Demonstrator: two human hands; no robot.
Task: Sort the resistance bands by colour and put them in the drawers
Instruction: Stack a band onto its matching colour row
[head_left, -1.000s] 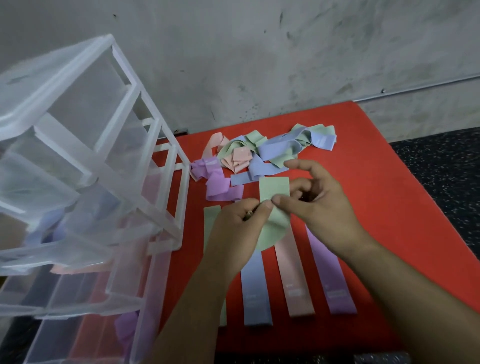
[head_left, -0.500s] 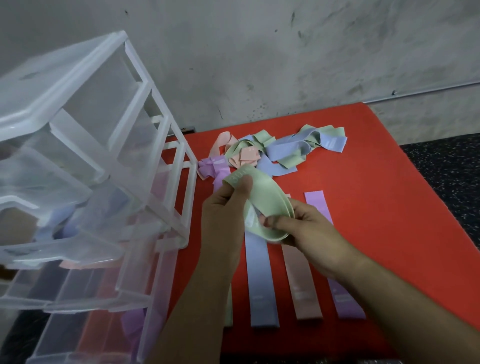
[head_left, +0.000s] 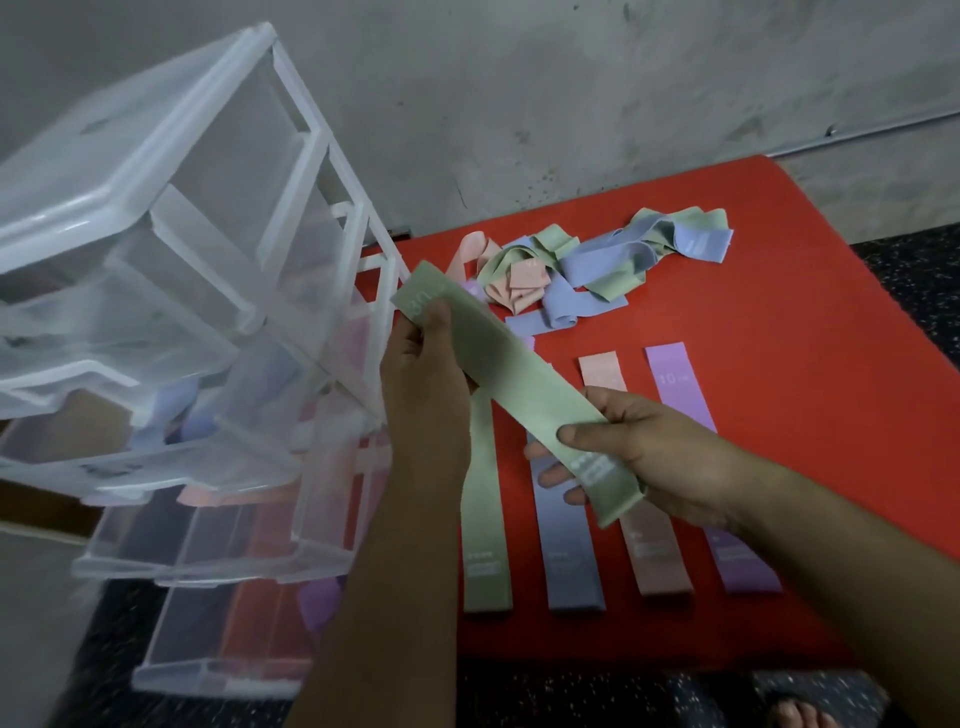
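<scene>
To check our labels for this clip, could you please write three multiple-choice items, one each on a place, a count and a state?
1. Where is the tangled pile?
A. on the red mat, beyond the row of flat bands; B. in the top drawer; C. on the floor.
2. How many bands lie in that row?
A. two; B. four; C. six.
3. How is the held green band?
A. crumpled in one hand; B. held flat between the left hand and right hand; C. lying on the mat.
Answers: 1 A, the pile lies past the row; 2 B, green, blue, pink and purple lie side by side; 3 B, each hand grips one end.
</scene>
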